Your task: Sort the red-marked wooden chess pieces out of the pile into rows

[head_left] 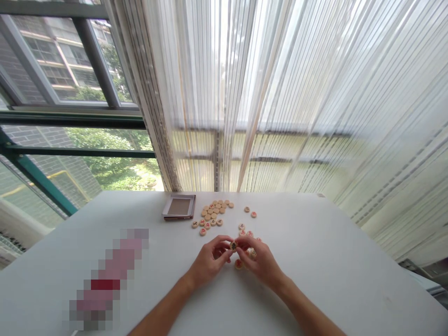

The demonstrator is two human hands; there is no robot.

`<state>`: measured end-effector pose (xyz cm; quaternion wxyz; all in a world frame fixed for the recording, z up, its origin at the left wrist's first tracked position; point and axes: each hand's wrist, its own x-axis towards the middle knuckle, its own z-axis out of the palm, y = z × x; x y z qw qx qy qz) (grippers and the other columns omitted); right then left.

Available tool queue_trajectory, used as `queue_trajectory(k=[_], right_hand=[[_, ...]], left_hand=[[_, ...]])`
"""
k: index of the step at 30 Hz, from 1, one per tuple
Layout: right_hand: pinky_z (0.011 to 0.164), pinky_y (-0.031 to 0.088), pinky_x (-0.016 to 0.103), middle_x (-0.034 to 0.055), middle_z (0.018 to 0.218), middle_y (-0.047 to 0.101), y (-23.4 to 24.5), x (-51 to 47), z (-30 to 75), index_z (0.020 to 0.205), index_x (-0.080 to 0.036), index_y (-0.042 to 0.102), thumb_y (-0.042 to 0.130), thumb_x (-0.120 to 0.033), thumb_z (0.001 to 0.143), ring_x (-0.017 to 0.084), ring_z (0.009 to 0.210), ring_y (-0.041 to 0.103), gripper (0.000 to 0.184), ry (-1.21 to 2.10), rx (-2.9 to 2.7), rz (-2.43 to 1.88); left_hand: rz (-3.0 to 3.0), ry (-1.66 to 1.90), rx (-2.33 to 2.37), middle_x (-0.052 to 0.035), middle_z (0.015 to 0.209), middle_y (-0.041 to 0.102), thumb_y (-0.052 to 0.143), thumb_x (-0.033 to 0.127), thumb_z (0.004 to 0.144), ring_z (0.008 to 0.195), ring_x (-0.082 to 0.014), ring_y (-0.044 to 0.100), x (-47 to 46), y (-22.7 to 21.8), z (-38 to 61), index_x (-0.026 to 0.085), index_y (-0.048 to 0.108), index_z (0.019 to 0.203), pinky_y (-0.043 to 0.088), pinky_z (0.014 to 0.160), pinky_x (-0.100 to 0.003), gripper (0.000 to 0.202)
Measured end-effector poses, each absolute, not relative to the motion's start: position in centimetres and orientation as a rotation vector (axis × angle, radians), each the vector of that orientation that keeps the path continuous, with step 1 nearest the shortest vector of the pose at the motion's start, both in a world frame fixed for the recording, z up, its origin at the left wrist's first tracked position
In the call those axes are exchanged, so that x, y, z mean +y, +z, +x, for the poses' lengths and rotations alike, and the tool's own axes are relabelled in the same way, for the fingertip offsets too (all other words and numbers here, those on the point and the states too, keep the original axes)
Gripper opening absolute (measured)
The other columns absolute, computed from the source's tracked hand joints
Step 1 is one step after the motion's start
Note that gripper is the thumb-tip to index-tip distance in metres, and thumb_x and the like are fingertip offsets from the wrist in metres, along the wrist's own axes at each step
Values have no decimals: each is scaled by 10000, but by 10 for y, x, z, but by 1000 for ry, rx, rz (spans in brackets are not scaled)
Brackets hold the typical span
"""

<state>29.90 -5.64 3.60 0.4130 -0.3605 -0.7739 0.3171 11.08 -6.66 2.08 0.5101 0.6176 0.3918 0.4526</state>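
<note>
Over the white table (315,261), my left hand (211,261) and my right hand (261,261) meet fingertip to fingertip. Together they pinch one round wooden chess piece (233,245) with a dark mark on its face. A few more pieces (239,264) lie under and just beyond my right hand, some with red marks. A larger cluster of pieces (213,214) lies farther back, several face down, several showing red or black characters. Two pieces (250,212) sit apart to the right of that cluster.
A shallow square box (179,207) rests at the back of the table, left of the cluster. A blurred reddish patch (108,280) lies on the table's left part. Striped sheer curtains (280,93) and a window (70,93) stand behind the table.
</note>
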Motion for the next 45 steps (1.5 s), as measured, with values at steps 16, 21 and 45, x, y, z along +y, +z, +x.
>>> queue_trajectory(k=[16, 21, 45], right_hand=[[625, 533, 243, 7, 714, 699, 33, -57, 298, 834, -204, 631, 615, -340, 884, 146, 648, 653, 146, 839, -1883, -1003], [634, 526, 237, 5, 712, 690, 38, -59, 298, 842, -199, 641, 559, -349, 922, 142, 648, 653, 189, 834, -1879, -997], [735, 552, 275, 23, 852, 697, 35, -58, 298, 1019, -219, 589, 539, -253, 921, 154, 763, 674, 115, 900, -1903, -886]], left_hand=[[1896, 1053, 1138, -34, 902, 714, 579, 290, 873, 673, -144, 621, -78, 24, 112, 239, 619, 1112, 478, 578, -224, 247], [1887, 1040, 1134, -35, 880, 712, 576, 296, 880, 668, -143, 618, -77, 25, 112, 228, 611, 1125, 479, 618, -233, 256], [1630, 1062, 996, -82, 918, 711, 567, 405, 899, 639, -144, 638, -70, 21, 109, 189, 573, 1135, 496, 584, -239, 320]])
